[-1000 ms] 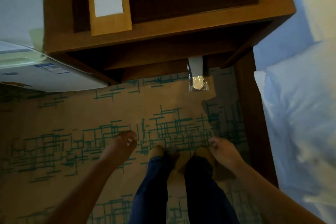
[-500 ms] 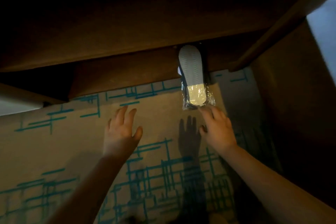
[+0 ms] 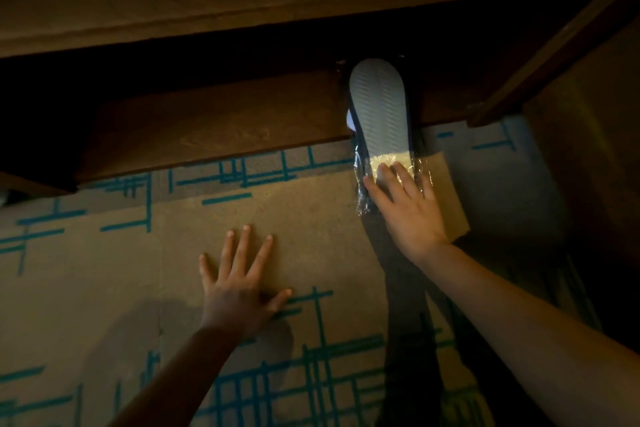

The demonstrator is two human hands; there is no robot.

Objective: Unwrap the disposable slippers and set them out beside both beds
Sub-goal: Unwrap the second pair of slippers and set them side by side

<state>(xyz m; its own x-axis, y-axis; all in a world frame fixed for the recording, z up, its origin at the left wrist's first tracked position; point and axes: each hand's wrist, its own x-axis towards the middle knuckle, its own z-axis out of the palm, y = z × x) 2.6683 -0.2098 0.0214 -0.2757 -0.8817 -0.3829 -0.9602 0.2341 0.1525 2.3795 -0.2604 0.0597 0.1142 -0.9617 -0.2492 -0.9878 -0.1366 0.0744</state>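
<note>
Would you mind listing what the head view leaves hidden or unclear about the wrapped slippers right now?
- Wrapped slippers: far end sits in the dark under the wooden shelf; how many are in the pack is unclear.
- Near end: covered by the right hand; its grip is unclear.
- Wrapper seal: glare hides it.
- Left hand: flat on the carpet.

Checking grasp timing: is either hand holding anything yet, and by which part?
Nothing is gripped. The right hand lies with straight fingers on the near end of the wrapped slippers; the left hand is spread flat on the carpet.
</note>
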